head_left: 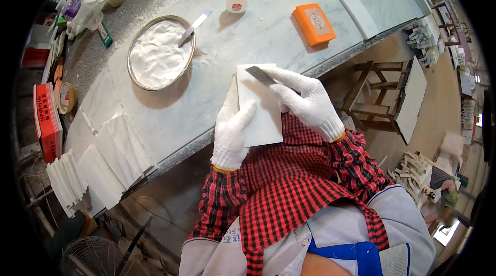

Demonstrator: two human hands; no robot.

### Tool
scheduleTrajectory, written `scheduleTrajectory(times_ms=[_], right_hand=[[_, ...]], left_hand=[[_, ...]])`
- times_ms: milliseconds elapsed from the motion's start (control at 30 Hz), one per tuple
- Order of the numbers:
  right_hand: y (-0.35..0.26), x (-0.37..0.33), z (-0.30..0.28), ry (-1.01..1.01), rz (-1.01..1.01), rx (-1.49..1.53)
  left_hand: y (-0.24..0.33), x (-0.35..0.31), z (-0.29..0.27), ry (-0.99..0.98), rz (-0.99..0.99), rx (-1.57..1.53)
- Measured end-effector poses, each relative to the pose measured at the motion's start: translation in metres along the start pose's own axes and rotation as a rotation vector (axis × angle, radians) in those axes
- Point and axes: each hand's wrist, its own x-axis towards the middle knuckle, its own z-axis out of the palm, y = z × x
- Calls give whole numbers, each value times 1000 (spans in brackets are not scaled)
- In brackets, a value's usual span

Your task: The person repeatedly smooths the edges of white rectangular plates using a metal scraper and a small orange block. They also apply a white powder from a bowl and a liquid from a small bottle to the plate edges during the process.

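My left hand [232, 130], in a white knitted glove, is closed on the left edge of a white rectangular slab [262, 116], its thumb lying on the slab's face. The slab is held tilted at the table's front edge, above my red-and-black checked apron. My right hand [309, 98], gloved the same way, grips a dark grey flat metal blade [260, 75]. That blade lies over the upper part of the slab; whether it touches the surface I cannot tell. Its rear end is hidden in my right fingers.
On the marble-topped table [227, 43] stands a round bowl [133, 75] of white powder with a metal spatula [195, 27] in it. Nearby are a squeeze bottle [236, 1], an orange box [314, 24] and folded white cloths [120, 144]. A wooden trestle [380, 87] stands at right.
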Motion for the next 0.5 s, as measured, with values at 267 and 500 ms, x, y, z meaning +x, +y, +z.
scheduleTrajectory(times_ms=[267, 500], right_hand=[[-4, -23, 11, -36, -273, -525], [-53, -40, 9, 2, -112, -39]], left_hand=[[-11, 2, -9, -14, 23, -75], [-10, 2, -2, 117, -43, -110]])
